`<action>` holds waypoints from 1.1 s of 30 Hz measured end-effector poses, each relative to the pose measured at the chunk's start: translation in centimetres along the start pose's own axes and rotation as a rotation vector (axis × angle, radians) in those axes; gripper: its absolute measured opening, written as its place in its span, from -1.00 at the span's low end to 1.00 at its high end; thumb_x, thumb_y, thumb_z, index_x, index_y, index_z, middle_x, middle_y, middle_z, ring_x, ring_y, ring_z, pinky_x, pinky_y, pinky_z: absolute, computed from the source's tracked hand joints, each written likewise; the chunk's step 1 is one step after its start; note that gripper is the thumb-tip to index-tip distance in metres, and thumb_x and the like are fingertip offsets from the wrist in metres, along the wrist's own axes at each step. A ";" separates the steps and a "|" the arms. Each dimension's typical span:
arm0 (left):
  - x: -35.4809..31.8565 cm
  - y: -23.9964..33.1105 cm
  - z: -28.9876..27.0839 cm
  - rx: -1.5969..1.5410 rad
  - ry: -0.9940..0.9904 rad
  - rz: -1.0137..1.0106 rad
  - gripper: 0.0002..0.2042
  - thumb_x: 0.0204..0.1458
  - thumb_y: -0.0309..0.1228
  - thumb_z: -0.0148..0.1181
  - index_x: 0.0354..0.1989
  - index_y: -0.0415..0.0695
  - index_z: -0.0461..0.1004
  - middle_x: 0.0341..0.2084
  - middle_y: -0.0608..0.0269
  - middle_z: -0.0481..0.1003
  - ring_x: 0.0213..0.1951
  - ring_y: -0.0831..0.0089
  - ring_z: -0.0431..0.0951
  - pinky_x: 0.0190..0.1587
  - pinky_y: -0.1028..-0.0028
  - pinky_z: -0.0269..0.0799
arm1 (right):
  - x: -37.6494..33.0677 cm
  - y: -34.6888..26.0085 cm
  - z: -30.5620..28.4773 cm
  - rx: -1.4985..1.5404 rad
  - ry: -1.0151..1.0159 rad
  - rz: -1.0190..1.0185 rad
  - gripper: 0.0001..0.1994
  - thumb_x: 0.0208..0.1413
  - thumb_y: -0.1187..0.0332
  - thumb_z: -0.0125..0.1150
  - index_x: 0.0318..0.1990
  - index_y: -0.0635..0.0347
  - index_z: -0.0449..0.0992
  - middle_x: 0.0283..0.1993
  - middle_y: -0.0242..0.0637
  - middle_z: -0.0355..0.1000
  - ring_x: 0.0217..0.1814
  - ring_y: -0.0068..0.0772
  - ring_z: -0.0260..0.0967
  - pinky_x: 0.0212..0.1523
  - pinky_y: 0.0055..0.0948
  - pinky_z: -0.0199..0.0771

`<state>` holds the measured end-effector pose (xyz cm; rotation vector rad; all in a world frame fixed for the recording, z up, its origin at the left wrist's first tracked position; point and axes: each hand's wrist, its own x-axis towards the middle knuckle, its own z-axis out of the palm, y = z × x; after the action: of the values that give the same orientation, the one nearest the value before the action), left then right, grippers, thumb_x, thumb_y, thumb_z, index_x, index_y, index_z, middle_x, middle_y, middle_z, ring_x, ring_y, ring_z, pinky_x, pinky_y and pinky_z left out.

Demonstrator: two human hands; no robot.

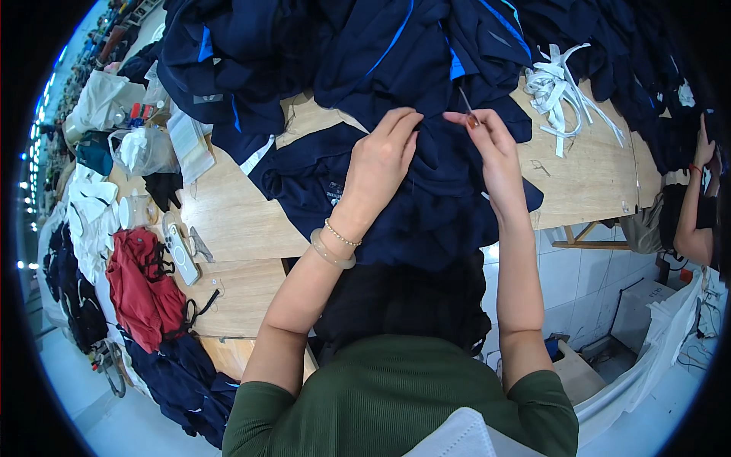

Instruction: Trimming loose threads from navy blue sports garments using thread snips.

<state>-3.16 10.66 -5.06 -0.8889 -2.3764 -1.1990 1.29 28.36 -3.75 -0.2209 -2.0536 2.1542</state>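
Across my lap and the table edge lies a navy garment with a small printed label inside its collar area. My left hand is closed in a pinch at the garment's upper part, fingertips together on the dark cloth. Just to the right, my right hand holds a slim metal tool pointing away from me, with a reddish-brown part by the fingers. Its exact kind is too small to make out. A narrow gap separates the two hands, and the cloth runs beneath both.
More navy garments with blue trim are heaped along the far side. White strips lie to the right. At left are a red bag, a phone and a plastic bag. Another person's arm shows at far right.
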 end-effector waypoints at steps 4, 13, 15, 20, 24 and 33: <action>0.2 -0.9 0.6 0.085 -0.051 -0.042 -0.86 0.08 -0.57 0.18 -0.18 -0.24 0.51 -0.21 0.13 0.53 -0.31 0.11 0.61 -0.29 0.33 0.58 | 1.3 1.1 0.5 0.058 -0.094 0.056 -0.79 0.35 0.30 0.04 -0.12 0.31 0.43 -0.13 -0.24 0.50 0.03 -0.47 0.47 0.15 -0.56 0.32; -0.1 -1.7 0.6 0.074 0.013 0.031 -0.89 0.03 -0.59 0.20 -0.26 -0.25 0.47 -0.37 0.08 0.52 -0.37 0.12 0.59 -0.31 0.33 0.56 | 1.0 1.4 0.8 0.078 -0.089 0.119 -0.78 0.36 0.30 0.01 -0.16 0.33 0.41 -0.18 -0.26 0.47 -0.01 -0.44 0.51 0.10 -0.58 0.36; -0.1 -1.2 0.5 0.055 0.006 -0.059 -0.90 0.04 -0.59 0.18 -0.28 -0.26 0.42 -0.44 0.05 0.52 -0.41 0.10 0.59 -0.36 0.32 0.54 | 1.0 1.5 0.5 0.095 -0.080 0.095 -0.80 0.34 0.34 0.06 -0.12 0.33 0.41 -0.21 -0.26 0.49 -0.08 -0.47 0.50 0.06 -0.57 0.39; -0.1 -1.8 0.7 -0.023 0.003 -0.112 -0.89 0.08 -0.60 0.15 -0.25 -0.26 0.37 -0.46 0.01 0.54 -0.46 0.09 0.60 -0.40 0.31 0.53 | 1.0 1.5 -0.5 -0.067 -0.023 0.001 -0.79 0.20 0.41 0.24 -0.07 0.31 0.49 -0.23 -0.29 0.55 -0.14 -0.52 0.48 -0.02 -0.57 0.42; 0.0 -1.4 0.6 -0.383 0.047 -0.284 -0.94 0.16 -0.62 0.07 -0.23 -0.27 0.35 -0.38 0.05 0.56 -0.42 0.27 0.65 -0.35 0.42 0.58 | 0.7 0.2 -0.6 -0.371 0.073 -0.127 -0.77 0.05 0.42 0.36 -0.14 0.28 0.58 -0.29 -0.27 0.55 -0.23 -0.50 0.47 -0.13 -0.55 0.42; 0.9 -1.3 -0.6 -0.649 -0.011 -0.464 -0.92 0.28 -0.56 -0.08 -0.15 -0.29 0.35 -0.15 0.12 0.50 -0.16 0.44 0.60 -0.10 0.48 0.57 | 0.4 -1.5 -0.4 -0.847 0.051 -0.455 -0.78 -0.03 0.44 0.37 -0.19 0.28 0.63 -0.37 -0.28 0.48 -0.35 -0.31 0.30 -0.31 -0.42 0.32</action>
<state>-4.69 9.88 -5.02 -0.4981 -2.2885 -2.2249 0.99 28.93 -2.30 0.0980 -2.5396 0.9419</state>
